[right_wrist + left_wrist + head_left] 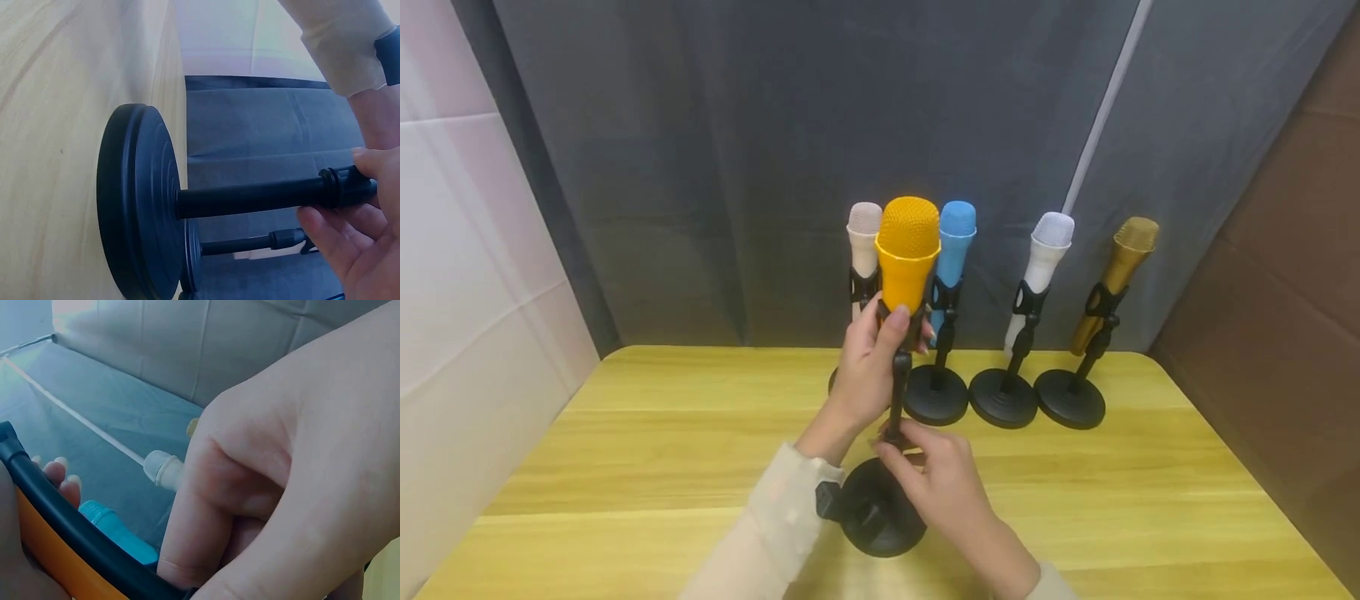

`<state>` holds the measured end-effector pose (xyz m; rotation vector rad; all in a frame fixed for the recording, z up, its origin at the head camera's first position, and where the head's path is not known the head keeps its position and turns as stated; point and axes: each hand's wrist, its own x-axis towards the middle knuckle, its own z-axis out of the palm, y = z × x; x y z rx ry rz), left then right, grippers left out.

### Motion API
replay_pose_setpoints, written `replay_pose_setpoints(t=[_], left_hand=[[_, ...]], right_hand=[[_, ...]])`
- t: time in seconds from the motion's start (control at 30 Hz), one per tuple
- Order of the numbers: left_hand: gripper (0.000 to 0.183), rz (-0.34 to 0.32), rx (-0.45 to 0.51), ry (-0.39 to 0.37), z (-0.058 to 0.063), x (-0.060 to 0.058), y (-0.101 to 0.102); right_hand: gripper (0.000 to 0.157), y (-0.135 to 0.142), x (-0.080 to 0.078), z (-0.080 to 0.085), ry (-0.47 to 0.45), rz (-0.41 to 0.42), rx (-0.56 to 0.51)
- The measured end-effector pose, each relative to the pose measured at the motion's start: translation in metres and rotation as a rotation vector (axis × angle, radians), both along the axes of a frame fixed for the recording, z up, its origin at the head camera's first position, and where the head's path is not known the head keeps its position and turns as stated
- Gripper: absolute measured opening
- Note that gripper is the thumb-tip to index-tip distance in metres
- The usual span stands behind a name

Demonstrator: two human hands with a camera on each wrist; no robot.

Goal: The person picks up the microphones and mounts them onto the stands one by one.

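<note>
A yellow-orange microphone [908,237] stands upright in the clip of a black desk stand [250,199]. My left hand [861,379] grips it around the clip, thumb along the front and fingertips showing on the far side. Lower down, my right hand [943,483] pinches the collar partway up the stand's pole between thumb and fingers. The round black base [883,537] is below both hands, close over the tabletop. In the left wrist view the orange body [50,544] and its black clip cross the lower left corner.
Behind, a row of microphones on black stands lines the table's [662,467] far edge: a pale one [865,221] partly hidden, a blue one [958,221], a white one [1051,232] and a gold one [1135,237]. A dark grey curtain [715,167] hangs behind them.
</note>
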<state>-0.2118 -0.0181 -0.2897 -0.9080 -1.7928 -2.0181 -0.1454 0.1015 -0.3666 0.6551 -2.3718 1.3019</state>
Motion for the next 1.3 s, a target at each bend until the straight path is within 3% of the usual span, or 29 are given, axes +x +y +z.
replay_pose_setpoints(t=[0.3, 0.47, 0.67, 0.87, 1.03, 1.13, 1.3], left_hand=[[0.077, 0.088, -0.059, -0.048, 0.004, 0.007, -0.004], [0.08, 0.105, -0.075, -0.071, 0.006, 0.009, -0.006], [0.049, 0.166, -0.147, -0.083, 0.002, 0.014, -0.014], [0.04, 0.334, -0.183, -0.121, -0.015, 0.028, -0.032], [0.019, 0.453, -0.225, -0.106, -0.036, 0.04, -0.044], [0.01, 0.429, -0.317, -0.077, -0.046, 0.045, -0.049], [0.012, 0.31, -0.497, -0.039, -0.056, 0.049, -0.052]], right_hand=[[0.006, 0.0, 0.0, 0.001, -0.038, 0.002, -0.004], [0.006, 0.001, 0.0, 0.003, -0.088, -0.005, -0.005], [0.008, 0.007, -0.003, 0.007, -0.215, 0.049, 0.014], [0.023, 0.017, -0.006, 0.01, -0.319, 0.09, 0.129], [0.034, 0.024, -0.008, 0.008, -0.368, 0.135, 0.25], [0.039, 0.026, -0.011, 0.004, -0.379, 0.162, 0.328], [0.049, 0.028, -0.012, -0.008, -0.379, 0.221, 0.444]])
